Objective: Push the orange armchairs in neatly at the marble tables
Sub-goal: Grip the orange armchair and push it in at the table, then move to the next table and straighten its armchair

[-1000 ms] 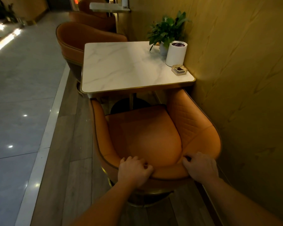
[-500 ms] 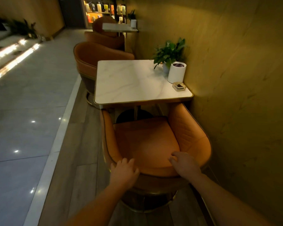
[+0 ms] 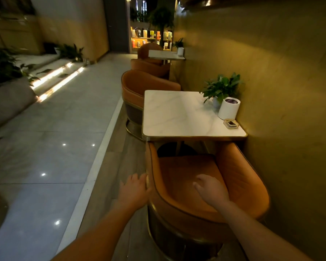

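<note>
Smooth orange leather armchair [image 3: 241, 178], polished white marble table [image 3: 177, 117], glossy floor tiles [image 3: 45, 147]

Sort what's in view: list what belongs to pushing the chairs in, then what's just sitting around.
Job: near orange armchair; marble table; far armchair; left hand; right hand.
Just there: potted plant; white cylinder; small tray.

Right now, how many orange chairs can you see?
4: nearest armchair under the hands, second armchair behind the near table, third armchair, fourth armchair by the far table. More may be hidden.
</note>
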The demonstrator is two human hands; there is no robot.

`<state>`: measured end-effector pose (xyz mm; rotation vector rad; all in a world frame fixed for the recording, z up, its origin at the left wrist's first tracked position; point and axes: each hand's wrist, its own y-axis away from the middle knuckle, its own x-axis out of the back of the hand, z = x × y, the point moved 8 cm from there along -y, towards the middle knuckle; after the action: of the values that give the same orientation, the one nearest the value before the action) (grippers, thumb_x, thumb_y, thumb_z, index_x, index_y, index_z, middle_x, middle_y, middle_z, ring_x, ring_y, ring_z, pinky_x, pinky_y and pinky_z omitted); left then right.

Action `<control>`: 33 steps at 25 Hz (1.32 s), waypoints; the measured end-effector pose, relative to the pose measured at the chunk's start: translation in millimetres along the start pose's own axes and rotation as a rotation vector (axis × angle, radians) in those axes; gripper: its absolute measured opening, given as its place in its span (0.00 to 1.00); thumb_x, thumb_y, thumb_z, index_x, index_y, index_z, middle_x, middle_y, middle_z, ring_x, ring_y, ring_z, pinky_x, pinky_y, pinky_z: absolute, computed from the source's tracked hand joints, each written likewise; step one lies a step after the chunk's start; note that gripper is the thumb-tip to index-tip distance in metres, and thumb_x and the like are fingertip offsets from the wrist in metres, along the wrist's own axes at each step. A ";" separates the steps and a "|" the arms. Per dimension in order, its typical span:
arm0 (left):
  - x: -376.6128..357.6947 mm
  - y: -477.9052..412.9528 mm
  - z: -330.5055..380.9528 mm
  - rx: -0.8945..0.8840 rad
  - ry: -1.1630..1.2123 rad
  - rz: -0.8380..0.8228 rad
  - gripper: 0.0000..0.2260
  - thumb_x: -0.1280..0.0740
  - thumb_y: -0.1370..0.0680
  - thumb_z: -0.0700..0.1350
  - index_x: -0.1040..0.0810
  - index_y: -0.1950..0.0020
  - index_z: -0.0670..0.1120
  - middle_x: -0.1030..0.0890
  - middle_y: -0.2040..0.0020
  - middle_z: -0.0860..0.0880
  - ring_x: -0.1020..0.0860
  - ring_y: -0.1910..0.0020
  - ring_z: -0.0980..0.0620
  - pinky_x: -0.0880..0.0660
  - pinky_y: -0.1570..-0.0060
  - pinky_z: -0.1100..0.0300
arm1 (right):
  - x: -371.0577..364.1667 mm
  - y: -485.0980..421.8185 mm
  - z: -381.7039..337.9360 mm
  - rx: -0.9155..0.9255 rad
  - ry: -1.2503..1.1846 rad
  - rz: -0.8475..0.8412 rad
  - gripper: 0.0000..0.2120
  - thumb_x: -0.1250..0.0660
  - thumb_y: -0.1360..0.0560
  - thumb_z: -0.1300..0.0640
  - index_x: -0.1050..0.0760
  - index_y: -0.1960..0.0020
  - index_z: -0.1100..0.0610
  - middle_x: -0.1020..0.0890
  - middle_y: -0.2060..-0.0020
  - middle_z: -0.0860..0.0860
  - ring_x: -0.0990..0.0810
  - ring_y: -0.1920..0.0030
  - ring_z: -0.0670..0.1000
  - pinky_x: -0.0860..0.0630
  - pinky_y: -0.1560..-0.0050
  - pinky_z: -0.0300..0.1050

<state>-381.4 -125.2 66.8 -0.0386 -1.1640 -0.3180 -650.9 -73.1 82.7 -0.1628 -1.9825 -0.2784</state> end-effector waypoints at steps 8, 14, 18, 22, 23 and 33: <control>89.6 -71.8 -112.2 -0.076 0.007 0.064 0.27 0.41 0.19 0.57 0.43 0.21 0.54 0.35 0.24 0.45 0.39 0.24 0.44 0.41 0.26 0.36 | -26.1 -64.7 -140.1 -0.093 -0.062 0.043 0.21 0.37 0.20 0.45 0.30 0.28 0.48 0.21 0.37 0.47 0.22 0.40 0.49 0.22 0.43 0.47; 142.8 -134.3 -189.3 -0.053 -0.003 0.081 0.28 0.41 0.19 0.58 0.45 0.21 0.54 0.38 0.22 0.46 0.41 0.22 0.43 0.47 0.25 0.37 | -36.4 -131.5 -242.2 -0.062 -0.048 0.044 0.16 0.38 0.19 0.46 0.26 0.34 0.49 0.19 0.44 0.47 0.20 0.44 0.49 0.24 0.48 0.45; 164.9 -187.5 -216.4 -0.057 -0.012 0.115 0.27 0.41 0.19 0.59 0.43 0.22 0.54 0.37 0.22 0.46 0.40 0.22 0.43 0.46 0.25 0.38 | -38.1 -196.4 -286.8 -0.042 -0.026 0.077 0.16 0.39 0.19 0.46 0.24 0.36 0.51 0.18 0.46 0.48 0.20 0.45 0.51 0.23 0.50 0.47; 179.7 -265.1 -231.2 -0.066 -0.084 0.103 0.27 0.43 0.18 0.59 0.45 0.21 0.55 0.39 0.21 0.46 0.43 0.21 0.42 0.48 0.25 0.38 | -52.5 -278.3 -307.9 -0.035 -0.023 0.082 0.17 0.38 0.20 0.45 0.25 0.35 0.51 0.18 0.44 0.49 0.20 0.44 0.52 0.25 0.51 0.45; 183.0 -285.5 -234.3 -0.067 -0.097 0.094 0.27 0.43 0.18 0.60 0.46 0.21 0.55 0.40 0.20 0.46 0.44 0.21 0.43 0.49 0.24 0.37 | -54.8 -299.3 -310.6 -0.041 -0.028 0.091 0.19 0.38 0.20 0.44 0.26 0.32 0.52 0.19 0.40 0.49 0.20 0.41 0.53 0.25 0.48 0.46; 235.3 -506.9 -272.4 -0.016 -0.128 0.051 0.29 0.43 0.18 0.59 0.47 0.20 0.53 0.43 0.19 0.45 0.48 0.20 0.43 0.51 0.23 0.37 | -61.5 -530.4 -368.5 -0.028 -0.042 0.050 0.22 0.39 0.19 0.43 0.29 0.28 0.50 0.21 0.35 0.49 0.22 0.37 0.53 0.25 0.39 0.49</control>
<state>-188.5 -715.1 103.3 -0.1035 -1.2852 -0.2827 -428.9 -682.2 108.5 -0.2380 -2.0132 -0.2724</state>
